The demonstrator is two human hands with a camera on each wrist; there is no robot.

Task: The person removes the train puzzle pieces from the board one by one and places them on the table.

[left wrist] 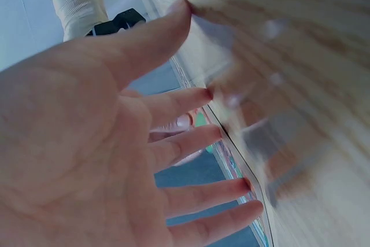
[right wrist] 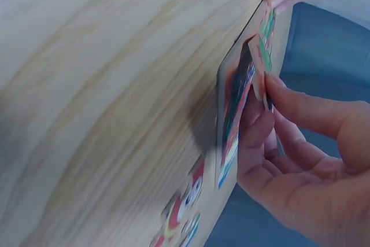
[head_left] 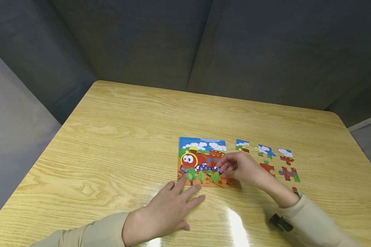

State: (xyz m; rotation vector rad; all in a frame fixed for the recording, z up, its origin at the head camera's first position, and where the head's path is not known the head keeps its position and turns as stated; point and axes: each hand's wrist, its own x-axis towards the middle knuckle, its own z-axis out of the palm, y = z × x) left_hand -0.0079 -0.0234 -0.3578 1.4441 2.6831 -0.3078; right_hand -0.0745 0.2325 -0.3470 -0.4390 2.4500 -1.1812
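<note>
A jigsaw puzzle board (head_left: 202, 144) with a smiling red train lies flat on the wooden table. My right hand (head_left: 242, 168) is over its lower right corner, pinching a puzzle piece (right wrist: 259, 62) between thumb and fingers. That piece, orange with green on it, is tilted up off the board in the right wrist view. My left hand (head_left: 170, 211) has its fingers spread and straight, the index fingertip touching the board's lower left part. In the left wrist view, the palm of the left hand (left wrist: 104, 137) faces the camera.
Several loose puzzle pieces lie to the right of the board, among them a sky piece (head_left: 266, 151) and a red-and-green piece (head_left: 290, 174). A black strap device (head_left: 281, 223) is at the right cuff. Dark fabric panels (head_left: 185, 41) stand behind the table (head_left: 111, 130).
</note>
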